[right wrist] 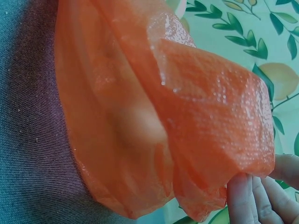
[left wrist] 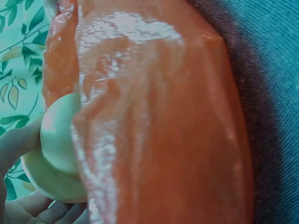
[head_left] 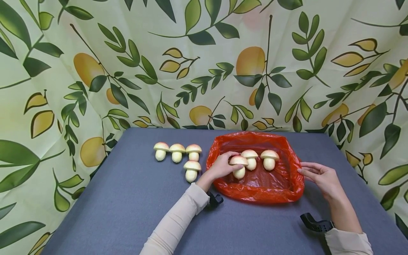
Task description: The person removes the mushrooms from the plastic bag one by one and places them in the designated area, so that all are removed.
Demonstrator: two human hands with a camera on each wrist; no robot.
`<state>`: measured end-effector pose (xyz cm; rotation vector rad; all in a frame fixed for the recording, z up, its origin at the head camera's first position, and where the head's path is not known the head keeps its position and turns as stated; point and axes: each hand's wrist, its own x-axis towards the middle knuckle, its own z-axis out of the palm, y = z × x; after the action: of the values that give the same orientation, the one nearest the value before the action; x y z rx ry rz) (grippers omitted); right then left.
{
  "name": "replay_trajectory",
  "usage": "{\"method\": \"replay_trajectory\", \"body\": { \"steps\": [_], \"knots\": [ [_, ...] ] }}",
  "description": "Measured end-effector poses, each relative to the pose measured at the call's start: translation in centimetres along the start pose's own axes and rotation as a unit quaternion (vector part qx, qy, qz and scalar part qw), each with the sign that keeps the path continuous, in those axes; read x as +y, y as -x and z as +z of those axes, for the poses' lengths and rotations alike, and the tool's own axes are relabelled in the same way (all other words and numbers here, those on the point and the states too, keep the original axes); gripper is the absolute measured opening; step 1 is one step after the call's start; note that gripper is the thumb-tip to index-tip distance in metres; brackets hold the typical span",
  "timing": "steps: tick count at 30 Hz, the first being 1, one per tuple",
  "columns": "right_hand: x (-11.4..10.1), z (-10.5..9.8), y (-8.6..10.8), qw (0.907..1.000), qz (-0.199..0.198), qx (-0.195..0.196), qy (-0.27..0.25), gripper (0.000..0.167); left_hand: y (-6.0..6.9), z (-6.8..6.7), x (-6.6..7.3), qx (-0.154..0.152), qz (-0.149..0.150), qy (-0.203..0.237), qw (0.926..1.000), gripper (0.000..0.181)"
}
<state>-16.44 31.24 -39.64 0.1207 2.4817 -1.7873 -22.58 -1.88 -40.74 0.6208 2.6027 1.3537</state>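
An open red plastic bag (head_left: pixel 255 194) lies on the table with its rim spread. Inside it my left hand (head_left: pixel 221 165) grips a toy mushroom (head_left: pixel 239 172) with a pale stem and pinkish cap; the left wrist view shows thumb and fingers round this mushroom (left wrist: pixel 58 135), partly hidden by the bag wall. Two more mushrooms, one in the middle (head_left: pixel 251 163) and one farther right (head_left: pixel 269 163), are in the bag. At the bag's right edge, my right hand (head_left: pixel 322 177) pinches the rim between thumb and fingers, as the right wrist view shows at the bag's folded edge (right wrist: pixel 252 163).
Left of the bag, several similar mushrooms stand on the grey table (head_left: pixel 127 205): a row at the back, including the leftmost mushroom (head_left: pixel 160 154), and one nearer mushroom (head_left: pixel 191 173). A leaf-and-fruit patterned cloth (head_left: pixel 223 60) hangs behind the table.
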Motion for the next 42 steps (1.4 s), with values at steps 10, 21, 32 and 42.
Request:
{"method": "replay_trajectory", "body": {
  "steps": [10, 21, 32, 42],
  "knots": [
    [0.0, 0.0, 0.0, 0.9999, 0.001, 0.000, 0.010, 0.015, 0.3, -0.9, 0.2, 0.011, -0.001, -0.007, 0.9999, 0.054],
    [-0.1, 0.0, 0.0, 0.9999, -0.001, 0.000, 0.011, 0.016, 1.1, -1.9, 0.5, 0.011, -0.006, 0.012, 0.9999, 0.055],
    [0.0, 0.0, -0.1, 1.0000, 0.002, -0.005, 0.001, 0.018, 2.1, -2.9, 0.1, 0.018, 0.001, 0.008, 0.9998, 0.053],
    [0.1, 0.1, -0.1, 1.0000, 0.002, 0.003, 0.008, 0.016, 3.2, -3.7, -0.1, 0.032, 0.003, 0.011, 0.9994, 0.052]
  ]
}}
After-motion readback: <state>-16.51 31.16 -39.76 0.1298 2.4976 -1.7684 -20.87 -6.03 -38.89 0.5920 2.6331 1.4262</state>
